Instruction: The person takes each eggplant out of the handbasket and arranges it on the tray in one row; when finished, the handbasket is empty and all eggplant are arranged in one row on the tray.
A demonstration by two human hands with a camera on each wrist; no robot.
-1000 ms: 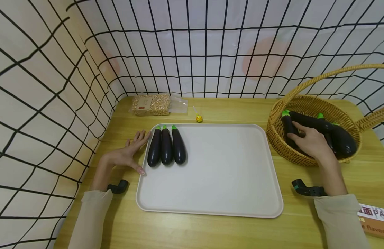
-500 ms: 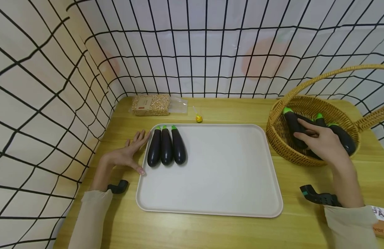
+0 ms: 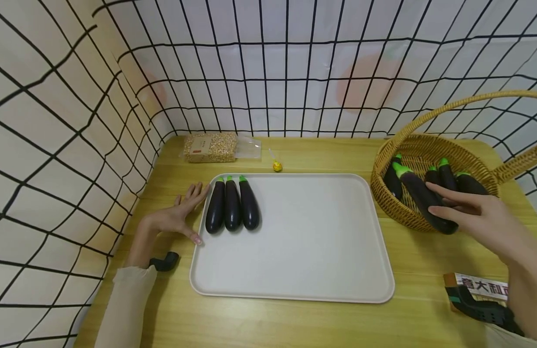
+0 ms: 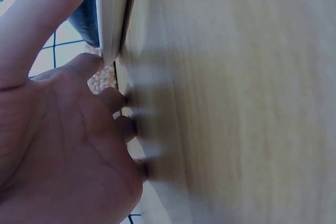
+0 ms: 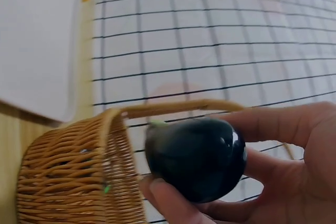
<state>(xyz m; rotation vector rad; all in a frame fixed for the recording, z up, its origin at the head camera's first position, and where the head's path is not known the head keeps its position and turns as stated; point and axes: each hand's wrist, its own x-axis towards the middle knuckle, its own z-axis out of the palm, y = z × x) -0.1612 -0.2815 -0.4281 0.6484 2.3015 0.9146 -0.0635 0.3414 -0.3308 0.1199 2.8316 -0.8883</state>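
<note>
My right hand point(image 3: 482, 217) grips an eggplant point(image 3: 425, 199) over the front of the wicker basket point(image 3: 396, 212). In the right wrist view the eggplant point(image 5: 197, 158) points its rounded end at the camera, between thumb and fingers. Several more eggplants point(image 3: 448, 175) lie inside the basket. At the left, my left hand point(image 3: 174, 216) rests with spread fingers against the left rim of the white tray point(image 3: 312, 241). In the left wrist view, that hand point(image 4: 63, 145) has its fingertips down by the tray's edge point(image 4: 111, 14). Three eggplants point(image 3: 232, 205) lie side by side in the tray's upper left corner.
Behind the tray lie a bag of corn kernels point(image 3: 211, 147) and a yellow-wrapped lollipop point(image 3: 277, 166). A box with printed lettering point(image 3: 479, 286) sits at the right, partly covered by the right wrist. The basket's tall handle point(image 3: 451, 107) arches overhead. Black wire grid point(image 3: 286, 77) encloses the table.
My right hand has lifted an eggplant from within the basket and drawn it toward the front rim, the arm shifting right. The left hand has stayed at the tray's rim.
</note>
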